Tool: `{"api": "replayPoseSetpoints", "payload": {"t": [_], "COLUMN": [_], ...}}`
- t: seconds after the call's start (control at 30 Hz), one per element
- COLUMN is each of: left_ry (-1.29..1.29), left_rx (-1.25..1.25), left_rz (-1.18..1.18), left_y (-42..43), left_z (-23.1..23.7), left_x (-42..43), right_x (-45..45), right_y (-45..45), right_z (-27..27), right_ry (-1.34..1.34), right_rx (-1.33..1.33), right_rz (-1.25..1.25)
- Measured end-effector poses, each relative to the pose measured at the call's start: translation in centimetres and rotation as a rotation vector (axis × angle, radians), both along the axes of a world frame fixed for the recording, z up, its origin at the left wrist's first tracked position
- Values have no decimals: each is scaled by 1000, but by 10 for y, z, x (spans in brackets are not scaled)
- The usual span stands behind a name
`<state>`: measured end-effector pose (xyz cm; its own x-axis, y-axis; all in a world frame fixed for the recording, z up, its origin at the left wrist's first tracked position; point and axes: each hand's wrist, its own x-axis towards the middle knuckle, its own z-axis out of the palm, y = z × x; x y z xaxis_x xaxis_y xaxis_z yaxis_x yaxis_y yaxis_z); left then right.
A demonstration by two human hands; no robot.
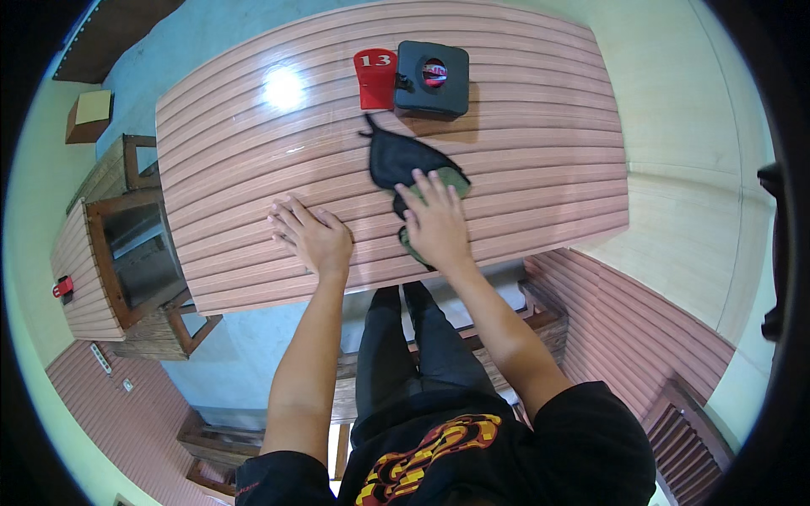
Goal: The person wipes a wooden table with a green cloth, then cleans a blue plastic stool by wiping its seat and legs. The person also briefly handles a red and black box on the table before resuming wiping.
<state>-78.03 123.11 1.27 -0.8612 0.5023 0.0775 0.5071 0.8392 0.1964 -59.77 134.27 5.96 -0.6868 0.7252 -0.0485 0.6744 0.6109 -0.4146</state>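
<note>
A crumpled black and green cloth item [405,157] lies on the wood-plank-patterned table [253,164], with thin ties or a loop at its far end. Over its near green part rests my right hand [438,221], palm down with the fingers spread, touching the fabric and hiding some of it. I cannot tell exactly what kind of cloth article it is. To the left, my left hand [316,240] lies palm down on the bare tabletop, fingers apart, holding nothing.
Beyond the cloth stand a red table-number sign [378,79] and a dark square tissue dispenser [417,82] with a round opening. A glass-fronted wooden cabinet or table [142,250] is at the left. A pale wall [683,158] borders the right side. A wooden bench [547,316] is below.
</note>
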Motion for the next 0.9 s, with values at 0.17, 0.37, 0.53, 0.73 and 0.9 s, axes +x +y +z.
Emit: {"api": "replayPoseSetpoints", "payload": {"t": [0.17, 0.37, 0.53, 0.73, 0.9], "left_ry": [-39, -45, -68, -115, -123], "left_rx": [14, 2, 28, 27, 3], "left_rz": [-2, 3, 4, 6, 12], "left_y": [0, 0, 1, 2, 3], "left_z": [0, 0, 3, 7, 9], "left_x": [-1, -2, -2, -2, -2], "right_x": [-3, -76, -110, -138, -178], "right_y": [43, 116, 143, 115, 90], "right_z": [39, 76, 70, 43, 1], "right_ry": [12, 402, 406, 538, 395], "right_rx": [-146, 36, 175, 109, 9], "right_rz": [-199, -380, -361, -177, -218]}}
